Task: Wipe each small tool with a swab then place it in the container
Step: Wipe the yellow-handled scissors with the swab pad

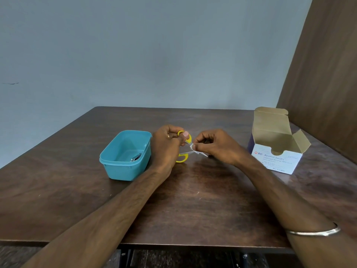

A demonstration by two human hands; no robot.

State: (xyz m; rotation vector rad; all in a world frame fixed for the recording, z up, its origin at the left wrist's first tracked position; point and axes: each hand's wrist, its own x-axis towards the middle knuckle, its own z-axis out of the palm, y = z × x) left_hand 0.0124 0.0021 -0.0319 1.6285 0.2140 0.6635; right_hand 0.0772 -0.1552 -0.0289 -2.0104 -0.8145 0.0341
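Note:
My left hand (166,147) grips small yellow-handled scissors (183,158) by the upper handle loop, held just above the table's middle. The scissors stand spread open, with the lower yellow loop showing below my palm. My right hand (214,146) pinches a white swab (195,149) around the metal blades, which the swab and fingers mostly hide. Just left of my left hand sits the teal plastic container (123,167), with a metal tool, perhaps a nail clipper (135,157), lying inside it.
An open white box of alcohol swabs (277,159) stands at the right of the brown wooden table (193,206), its flaps raised. A brown panel rises behind the box on the right. A grey wall lies beyond the table's far edge.

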